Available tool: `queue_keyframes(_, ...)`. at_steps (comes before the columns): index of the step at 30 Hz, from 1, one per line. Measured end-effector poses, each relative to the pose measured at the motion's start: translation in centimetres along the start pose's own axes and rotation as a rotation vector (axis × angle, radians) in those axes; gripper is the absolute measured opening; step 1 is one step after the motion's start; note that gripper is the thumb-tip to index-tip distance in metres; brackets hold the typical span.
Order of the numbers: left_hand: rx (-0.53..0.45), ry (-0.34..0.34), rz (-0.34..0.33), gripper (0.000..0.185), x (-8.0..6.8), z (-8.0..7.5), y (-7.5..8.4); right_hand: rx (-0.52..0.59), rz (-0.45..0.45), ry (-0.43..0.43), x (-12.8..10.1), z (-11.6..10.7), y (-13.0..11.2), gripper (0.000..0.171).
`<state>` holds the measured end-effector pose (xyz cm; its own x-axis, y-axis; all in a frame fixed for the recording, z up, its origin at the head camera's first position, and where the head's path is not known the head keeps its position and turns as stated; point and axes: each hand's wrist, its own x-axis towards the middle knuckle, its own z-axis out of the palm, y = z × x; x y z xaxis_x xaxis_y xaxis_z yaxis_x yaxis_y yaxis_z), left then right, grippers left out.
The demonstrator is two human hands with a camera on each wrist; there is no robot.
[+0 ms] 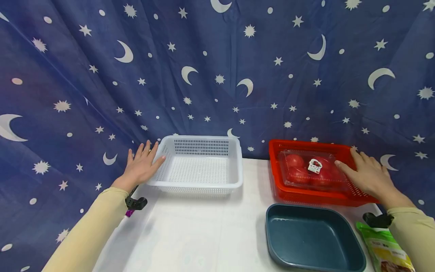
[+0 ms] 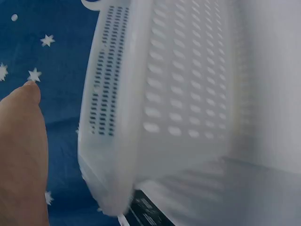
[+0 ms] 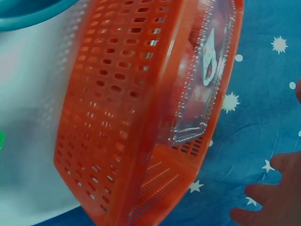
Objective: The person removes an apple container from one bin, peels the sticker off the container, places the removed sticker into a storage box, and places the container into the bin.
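My left hand (image 1: 141, 166) is spread with straight fingers at the left rim of a white perforated plastic basket (image 1: 200, 186). Nothing is visible inside that basket. In the left wrist view a finger (image 2: 23, 150) stands apart from the basket wall (image 2: 188, 94). On the other side, my right hand (image 1: 370, 177) extends over the right rim of a red perforated basket (image 1: 289, 192), holding nothing. Inside the red basket lies a clear plastic pack of red round fruit (image 1: 299, 170) with a white label. Fingers (image 3: 268, 193) in the right wrist view are clear of the basket.
A dark teal tray (image 1: 306, 234) sits in front of the red basket. Right of it, a green and yellow packet (image 1: 385, 249) lies partly under the right forearm. A purple item (image 1: 129, 213) shows by the left wrist. Behind everything hangs a blue star-patterned curtain (image 1: 217, 113).
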<state>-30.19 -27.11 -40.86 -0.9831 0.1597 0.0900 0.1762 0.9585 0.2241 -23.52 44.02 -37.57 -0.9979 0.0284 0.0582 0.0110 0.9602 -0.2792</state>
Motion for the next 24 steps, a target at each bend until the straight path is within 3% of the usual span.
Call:
queue_keyframes(5, -0.036, 0.027, 0.049, 0.083, 0.2, -0.9, 1.5, 0.092, -0.009, -0.015, 0.3, -0.7, 0.0, 0.096)
queue_keyframes(16, -0.108, 0.029, 0.136, 0.085, 0.1, -1.7, 6.0, 0.236, 0.069, -0.056, 0.2, -1.5, -0.4, 0.096)
queue_keyframes(24, -0.152, 0.049, 0.233, 0.081, -0.3, -1.3, 9.3, 0.327, 0.141, 0.016, -0.5, -1.1, -0.5, 0.093)
